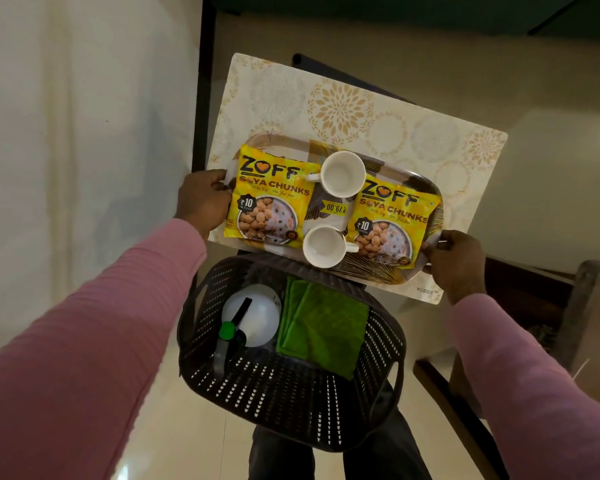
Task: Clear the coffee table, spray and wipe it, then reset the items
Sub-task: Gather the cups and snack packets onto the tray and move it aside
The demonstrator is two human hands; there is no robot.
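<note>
Gripping tray (420, 181) at both short ends with left hand (201, 199) and right hand (459, 263), fingers curled round rim. Tray along near edge of tabletop (340, 109); on it left packet (269, 199), right packet (387, 223), far cup (343, 173) and near cup (323, 245) between. Just past near edge, basket (291, 403) holding spray bottle (253, 317) and green cloth (323, 327)

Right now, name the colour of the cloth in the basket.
The cloth is green, seen in the head view.
</note>
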